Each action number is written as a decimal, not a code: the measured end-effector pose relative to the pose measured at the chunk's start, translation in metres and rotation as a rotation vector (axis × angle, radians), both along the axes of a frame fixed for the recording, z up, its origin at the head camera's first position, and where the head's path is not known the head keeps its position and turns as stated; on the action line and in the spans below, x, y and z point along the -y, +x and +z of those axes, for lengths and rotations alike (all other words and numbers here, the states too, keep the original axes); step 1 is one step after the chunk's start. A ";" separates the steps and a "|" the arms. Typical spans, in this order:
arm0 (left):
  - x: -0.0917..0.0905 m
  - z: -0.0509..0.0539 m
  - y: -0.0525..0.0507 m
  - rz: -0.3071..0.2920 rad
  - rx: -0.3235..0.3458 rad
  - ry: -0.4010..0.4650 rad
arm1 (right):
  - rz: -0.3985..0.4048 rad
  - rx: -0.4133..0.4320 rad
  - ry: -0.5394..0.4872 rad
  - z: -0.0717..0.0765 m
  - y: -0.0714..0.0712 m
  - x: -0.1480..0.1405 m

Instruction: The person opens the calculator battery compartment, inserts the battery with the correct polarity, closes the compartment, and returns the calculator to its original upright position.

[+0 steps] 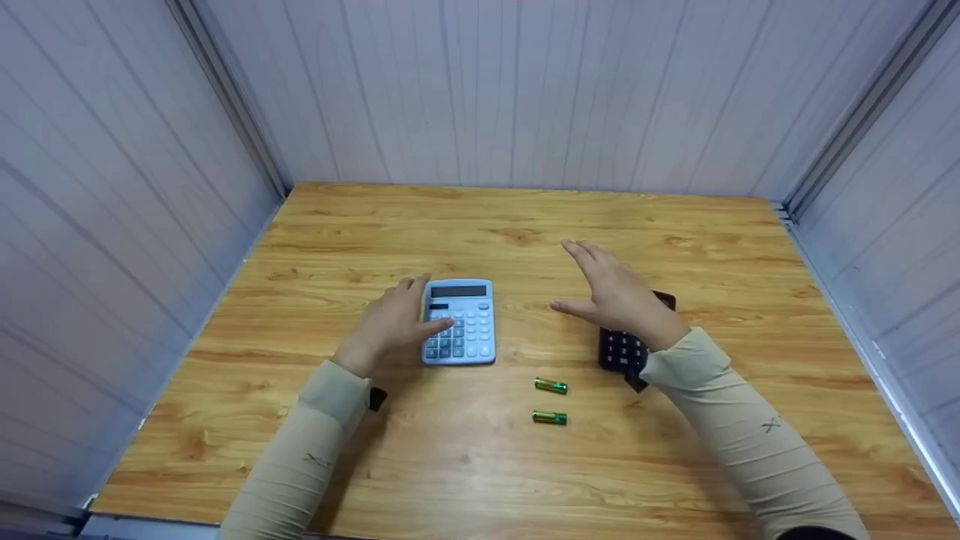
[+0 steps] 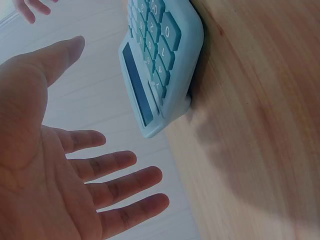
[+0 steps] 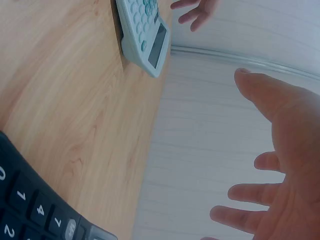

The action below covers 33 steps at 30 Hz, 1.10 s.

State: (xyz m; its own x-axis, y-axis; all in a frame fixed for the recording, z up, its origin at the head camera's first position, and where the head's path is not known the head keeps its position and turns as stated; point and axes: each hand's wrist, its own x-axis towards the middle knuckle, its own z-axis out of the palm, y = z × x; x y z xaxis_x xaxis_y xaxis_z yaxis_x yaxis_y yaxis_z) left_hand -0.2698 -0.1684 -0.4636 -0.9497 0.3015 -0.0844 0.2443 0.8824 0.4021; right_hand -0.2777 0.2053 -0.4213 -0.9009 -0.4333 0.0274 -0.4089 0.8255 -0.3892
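A light blue calculator (image 1: 481, 330) lies face up on the table, its display toward the back. My left hand (image 1: 388, 324) hovers over its left side, fingers spread and apart from it, as the left wrist view of the calculator (image 2: 172, 107) also shows. Farther right lies a black calculator (image 1: 619, 352), partly hidden under my right hand (image 1: 624, 300). That hand is in the air with fingers extended and nothing in it. Two green and gold batteries, a farther battery (image 1: 551, 385) and a nearer battery (image 1: 550, 418), lie between the calculators, closer to the front.
The wood-patterned table (image 1: 465, 480) carries these things. Pale panelled walls stand behind it (image 1: 480, 97) and along both sides. A dark band (image 1: 377, 398) shows at my left wrist.
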 end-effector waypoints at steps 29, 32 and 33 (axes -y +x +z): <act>0.006 -0.009 -0.007 0.269 0.267 0.390 | -0.067 0.251 -0.271 -0.018 -0.011 0.044; 0.006 -0.010 -0.008 0.275 0.279 0.401 | -0.078 0.282 -0.319 -0.021 -0.013 0.049; 0.006 -0.010 -0.008 0.278 0.286 0.408 | -0.082 0.291 -0.331 -0.022 -0.013 0.050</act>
State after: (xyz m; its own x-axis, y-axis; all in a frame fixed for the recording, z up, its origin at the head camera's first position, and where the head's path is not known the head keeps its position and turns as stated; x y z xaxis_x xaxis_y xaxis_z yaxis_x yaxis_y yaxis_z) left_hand -0.2777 -0.1744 -0.4736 -0.9544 0.1053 -0.2793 -0.1439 0.6576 0.7395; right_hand -0.2910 0.1555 -0.4432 -0.9225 -0.3708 -0.1071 -0.1817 0.6621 -0.7270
